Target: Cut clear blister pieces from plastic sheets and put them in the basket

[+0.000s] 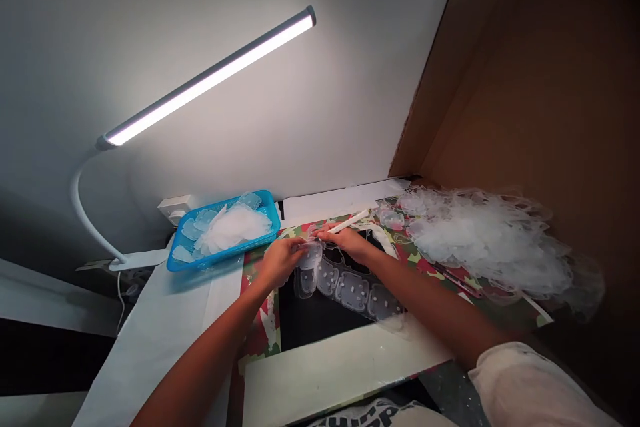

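Observation:
My left hand (pixel 284 259) is closed, thumb and fingers pinching the upper end of a clear plastic sheet (pixel 351 291). That sheet curves to the right in a row of rounded panels with small pale marks, above a black surface (pixel 315 317). Close beside it, my right hand (pixel 350 243) grips a slim white pen-like tool (pixel 353 221), whose back end points up and right. The tool's tip is near the left fingertips and too small to make out. Both hands nearly meet over the far end of the sheet.
A blue basket (pixel 223 260) of translucent pieces stands at left. Heaped clear plastic scraps (pixel 480 233) lie at right, beside a cardboard panel (pixel 505 87). A lit lamp (pixel 215 77) hangs above. A pale board (pixel 340 363) lies along the near edge.

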Demonstrator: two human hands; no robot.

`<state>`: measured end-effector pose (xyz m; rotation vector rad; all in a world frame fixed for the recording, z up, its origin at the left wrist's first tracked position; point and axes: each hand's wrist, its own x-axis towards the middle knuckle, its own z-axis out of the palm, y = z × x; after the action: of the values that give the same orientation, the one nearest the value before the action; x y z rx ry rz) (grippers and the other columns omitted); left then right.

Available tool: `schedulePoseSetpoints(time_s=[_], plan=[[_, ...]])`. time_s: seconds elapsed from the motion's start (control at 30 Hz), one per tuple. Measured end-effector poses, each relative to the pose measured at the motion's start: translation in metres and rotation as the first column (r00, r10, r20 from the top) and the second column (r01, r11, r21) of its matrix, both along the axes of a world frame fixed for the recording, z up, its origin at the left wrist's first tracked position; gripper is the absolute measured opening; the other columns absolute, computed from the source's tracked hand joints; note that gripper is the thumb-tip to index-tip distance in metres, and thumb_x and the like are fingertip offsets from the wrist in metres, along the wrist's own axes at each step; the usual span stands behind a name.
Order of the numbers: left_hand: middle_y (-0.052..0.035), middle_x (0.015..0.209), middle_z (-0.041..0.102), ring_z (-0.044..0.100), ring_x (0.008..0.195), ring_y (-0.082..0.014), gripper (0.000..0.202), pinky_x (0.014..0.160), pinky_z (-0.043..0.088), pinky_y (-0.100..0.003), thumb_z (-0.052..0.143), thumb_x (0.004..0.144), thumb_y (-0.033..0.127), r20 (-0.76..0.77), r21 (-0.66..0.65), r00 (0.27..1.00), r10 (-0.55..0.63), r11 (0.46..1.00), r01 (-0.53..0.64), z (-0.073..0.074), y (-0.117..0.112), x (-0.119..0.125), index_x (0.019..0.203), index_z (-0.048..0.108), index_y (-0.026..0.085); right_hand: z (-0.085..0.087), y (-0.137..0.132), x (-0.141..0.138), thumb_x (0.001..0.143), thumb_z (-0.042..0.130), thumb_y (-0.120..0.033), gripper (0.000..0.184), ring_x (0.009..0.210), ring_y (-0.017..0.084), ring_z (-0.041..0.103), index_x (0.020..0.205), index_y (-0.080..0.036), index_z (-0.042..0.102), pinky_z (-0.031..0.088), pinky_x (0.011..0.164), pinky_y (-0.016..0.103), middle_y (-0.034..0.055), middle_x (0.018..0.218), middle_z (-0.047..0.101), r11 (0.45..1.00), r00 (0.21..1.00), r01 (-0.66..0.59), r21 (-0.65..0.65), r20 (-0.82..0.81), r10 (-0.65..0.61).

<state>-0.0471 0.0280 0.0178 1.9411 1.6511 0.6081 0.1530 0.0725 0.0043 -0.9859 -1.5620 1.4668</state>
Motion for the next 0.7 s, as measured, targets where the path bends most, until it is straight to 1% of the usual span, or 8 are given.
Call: schedulePoseSetpoints(time_s=[0.1,0.17,0.23,0.3,0.4,0.53,0.63,0.7], plan=[[-0.0020,0.071,0.065,0.056,0.067,-0.0174,0.028,0.059,0.029,-0.025,0.055,0.087,0.042,-0.089,0.059,0.995,0.047,0.997,-0.042,0.001,-0.004,0.005,0.096,0.074,0.024,-0.001,0.003,-0.006,0.073,0.067,-0.043,0.032,0.060,0.011,0.043,0.061,-0.019,0.050,0.031,0.058,0.025,-0.0039,0.061,0.050,1.000,0.999,-0.025,0.019,0.044,0.024],[-0.0021,0.067,0.064,0.056,0.066,-0.0174,0.030,0.058,0.028,-0.025,0.053,0.089,0.045,-0.126,0.089,0.990,0.069,0.994,-0.058,0.001,-0.006,0.008,0.092,0.074,0.025,-0.003,0.003,-0.010,0.073,0.067,-0.042,0.030,0.057,0.010,0.040,0.061,-0.019,0.050,0.029,0.055,0.024,-0.0051,0.059,0.048,0.998,0.998,-0.025,0.062,0.055,0.022],[-0.0019,0.066,0.064,0.056,0.065,-0.0172,0.032,0.058,0.028,-0.025,0.051,0.090,0.047,-0.150,0.118,0.985,0.084,0.991,-0.066,0.001,-0.008,0.010,0.087,0.074,0.024,-0.008,0.008,-0.011,0.072,0.067,-0.041,0.029,0.055,0.010,0.041,0.061,-0.020,0.049,0.029,0.053,0.023,-0.0052,0.057,0.049,0.992,0.993,0.059,0.108,0.096,-0.070],[-0.0013,0.066,0.065,0.057,0.065,-0.0169,0.035,0.058,0.028,-0.025,0.049,0.091,0.049,-0.154,0.151,0.983,0.101,0.986,-0.077,0.000,-0.011,0.008,0.085,0.073,0.025,-0.013,0.019,-0.010,0.071,0.065,-0.038,0.028,0.054,0.010,0.042,0.058,-0.020,0.047,0.029,0.051,0.023,-0.0052,0.054,0.049,0.965,0.959,0.222,0.138,0.148,-0.241],[0.0002,0.068,0.067,0.058,0.064,-0.0157,0.038,0.058,0.032,-0.023,0.047,0.092,0.052,-0.058,0.193,0.991,0.124,0.975,-0.111,-0.004,-0.015,0.001,0.088,0.073,0.025,-0.021,0.037,-0.006,0.071,0.061,-0.034,0.026,0.051,0.011,0.044,0.057,-0.021,0.043,0.031,0.050,0.022,-0.0054,0.050,0.048,0.919,0.903,0.371,0.135,0.176,-0.391],[-0.0007,0.082,0.074,0.064,0.072,-0.0167,0.038,0.064,0.041,-0.023,0.050,0.090,0.052,0.162,0.190,0.983,0.086,0.975,-0.117,-0.008,-0.019,-0.013,0.093,0.074,0.023,-0.024,0.047,0.003,0.069,0.062,-0.038,0.024,0.056,0.013,0.051,0.060,-0.021,0.049,0.038,0.054,0.024,-0.0023,0.059,0.059,0.937,0.926,0.327,0.124,0.156,-0.344],[-0.0019,0.083,0.075,0.066,0.075,-0.0179,0.038,0.068,0.045,-0.024,0.053,0.088,0.052,0.215,0.213,0.972,0.096,0.967,-0.142,0.004,-0.014,-0.028,0.092,0.073,0.020,-0.020,0.039,0.016,0.069,0.063,-0.042,0.024,0.068,0.015,0.057,0.065,-0.020,0.054,0.042,0.063,0.026,0.0017,0.076,0.067,0.940,0.936,0.307,0.150,0.129,-0.326],[-0.0015,0.078,0.075,0.065,0.071,-0.0172,0.039,0.066,0.045,-0.024,0.051,0.088,0.052,0.135,0.257,0.977,0.167,0.946,-0.198,0.022,-0.003,-0.043,0.091,0.073,0.020,-0.019,0.030,0.030,0.070,0.063,-0.046,0.029,0.076,0.017,0.058,0.064,-0.020,0.054,0.043,0.069,0.027,0.0039,0.085,0.068,0.933,0.934,0.314,0.176,0.117,-0.336]])
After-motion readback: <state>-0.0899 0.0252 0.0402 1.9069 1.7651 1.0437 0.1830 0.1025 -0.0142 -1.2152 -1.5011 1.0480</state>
